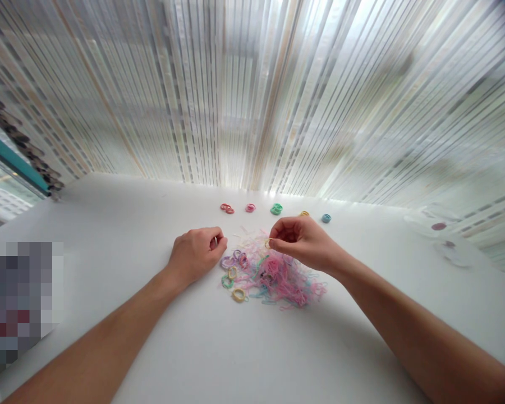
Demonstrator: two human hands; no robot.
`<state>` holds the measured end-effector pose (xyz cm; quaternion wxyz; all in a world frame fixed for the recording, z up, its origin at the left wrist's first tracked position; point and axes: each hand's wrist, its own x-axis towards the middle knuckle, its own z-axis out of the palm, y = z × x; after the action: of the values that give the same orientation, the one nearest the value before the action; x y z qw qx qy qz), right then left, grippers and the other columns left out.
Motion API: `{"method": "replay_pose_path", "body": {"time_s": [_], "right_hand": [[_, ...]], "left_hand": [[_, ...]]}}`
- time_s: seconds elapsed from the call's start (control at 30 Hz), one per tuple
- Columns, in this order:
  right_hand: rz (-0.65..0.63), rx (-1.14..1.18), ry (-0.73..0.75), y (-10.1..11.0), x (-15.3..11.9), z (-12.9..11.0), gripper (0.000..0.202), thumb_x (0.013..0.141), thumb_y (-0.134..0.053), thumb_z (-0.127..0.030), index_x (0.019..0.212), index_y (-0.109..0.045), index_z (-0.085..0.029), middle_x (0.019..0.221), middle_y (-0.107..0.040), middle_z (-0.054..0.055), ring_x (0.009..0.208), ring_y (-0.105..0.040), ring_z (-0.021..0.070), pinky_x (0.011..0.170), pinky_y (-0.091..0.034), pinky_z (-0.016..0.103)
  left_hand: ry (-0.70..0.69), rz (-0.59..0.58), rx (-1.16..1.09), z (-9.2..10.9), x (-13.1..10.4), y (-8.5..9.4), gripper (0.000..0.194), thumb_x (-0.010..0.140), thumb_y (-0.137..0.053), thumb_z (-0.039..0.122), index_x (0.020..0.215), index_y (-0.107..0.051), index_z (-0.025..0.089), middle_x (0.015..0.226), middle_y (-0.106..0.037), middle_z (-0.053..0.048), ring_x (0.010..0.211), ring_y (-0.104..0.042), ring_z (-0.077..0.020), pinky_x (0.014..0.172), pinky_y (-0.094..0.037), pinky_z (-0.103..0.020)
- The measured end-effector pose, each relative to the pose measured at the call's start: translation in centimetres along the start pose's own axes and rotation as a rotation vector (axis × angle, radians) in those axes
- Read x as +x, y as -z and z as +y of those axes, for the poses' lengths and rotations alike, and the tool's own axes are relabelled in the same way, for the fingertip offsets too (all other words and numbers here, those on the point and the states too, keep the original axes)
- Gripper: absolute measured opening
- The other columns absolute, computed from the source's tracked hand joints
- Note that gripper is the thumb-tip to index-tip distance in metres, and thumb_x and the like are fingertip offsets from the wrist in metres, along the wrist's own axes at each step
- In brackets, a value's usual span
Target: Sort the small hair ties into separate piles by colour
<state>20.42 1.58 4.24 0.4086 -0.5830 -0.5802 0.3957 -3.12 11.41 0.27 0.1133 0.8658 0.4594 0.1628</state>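
My right hand (303, 241) pinches a small yellow hair tie (268, 243) between thumb and fingertips, just above a tangled pile of thin pink, white and blue elastic bands (278, 275). To the left of that pile my left hand (197, 251) is closed, its thumb against the curled fingers. Something pale shows in the gap there, too small to name. Near it lie purple hair ties (227, 262), a green hair tie (226, 281) and yellow hair ties (238, 295), along the pile's left edge.
Along the back of the white table (185, 348) sit small groups of hair ties: red (227, 209), pink (250, 207), green (276, 209), yellow (304, 214) and blue (326, 218). A string curtain (244, 112) hangs behind. Clear round items (440, 227) lie at the right.
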Motion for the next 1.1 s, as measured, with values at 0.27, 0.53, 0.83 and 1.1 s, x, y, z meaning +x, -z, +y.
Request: {"method": "replay_pose_path", "body": {"time_s": [0.27, 0.53, 0.83, 1.1], "right_hand": [[0.005, -0.046, -0.07, -0.1, 0.0, 0.1, 0.006, 0.073, -0.066, -0.02, 0.075, -0.067, -0.014, 0.056, -0.053, -0.004, 0.051, -0.043, 0.0069, 0.045, -0.028, 0.022], [-0.044, 0.086, -0.202, 0.3, 0.1, 0.1, 0.015, 0.073, -0.075, -0.025, 0.074, -0.064, -0.015, 0.054, -0.056, -0.003, 0.048, -0.047, 0.0069, 0.043, -0.031, 0.021], [-0.06, 0.257, -0.226, 1.2, 0.5, 0.5, 0.035, 0.056, -0.094, -0.033, 0.074, -0.07, -0.014, 0.062, -0.069, 0.003, 0.056, -0.064, 0.0124, 0.056, -0.054, 0.025], [0.02, 0.306, -0.227, 1.4, 0.7, 0.6, 0.045, 0.052, -0.096, -0.045, 0.072, -0.071, -0.013, 0.065, -0.07, 0.004, 0.062, -0.068, 0.0147, 0.06, -0.057, 0.026]], "left_hand": [[-0.001, 0.003, 0.0, -0.1, -0.1, 0.0, 0.028, 0.09, -0.047, 0.043, 0.075, -0.061, 0.025, 0.069, -0.064, 0.002, 0.065, -0.055, -0.016, 0.062, -0.028, -0.03], [0.002, -0.005, 0.004, 0.1, 0.1, 0.0, 0.029, 0.09, -0.046, 0.044, 0.075, -0.062, 0.025, 0.068, -0.065, 0.001, 0.064, -0.055, -0.0163, 0.061, -0.028, -0.03], [-0.002, -0.012, 0.023, 0.1, 0.0, 0.2, 0.031, 0.091, -0.044, 0.045, 0.077, -0.064, 0.025, 0.07, -0.067, 0.0, 0.066, -0.058, -0.0178, 0.062, -0.031, -0.03], [0.003, -0.002, 0.04, 0.1, 0.0, 0.2, 0.031, 0.091, -0.045, 0.044, 0.076, -0.065, 0.025, 0.07, -0.068, 0.0, 0.067, -0.059, -0.0178, 0.061, -0.031, -0.03]]}}
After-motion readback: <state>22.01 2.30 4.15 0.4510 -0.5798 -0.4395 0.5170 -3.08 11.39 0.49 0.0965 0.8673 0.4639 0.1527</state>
